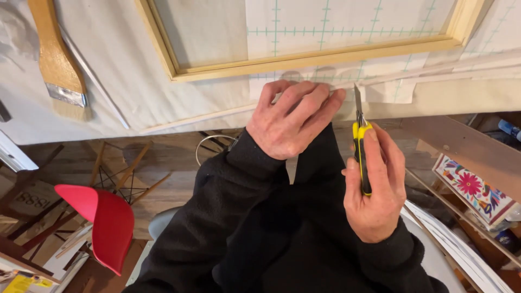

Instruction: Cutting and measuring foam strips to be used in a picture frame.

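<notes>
Pressing flat, your left hand [290, 116] pins the grid paper [347, 76] at the bench [163, 103] edge, fingers spread, while your right hand [374, 184] grips a yellow knife [361, 146], blade up beside those fingertips. Nearby: a wooden frame [304, 59], a brush [57, 59], a red chair [103, 217] below.

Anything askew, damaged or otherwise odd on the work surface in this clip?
Nothing looks damaged or spilled. The right hand holds a yellow utility knife with its blade out at the edge of the gridded paper, which the left hand presses flat. The wooden frame and paintbrush lie at a slant in view.
</notes>
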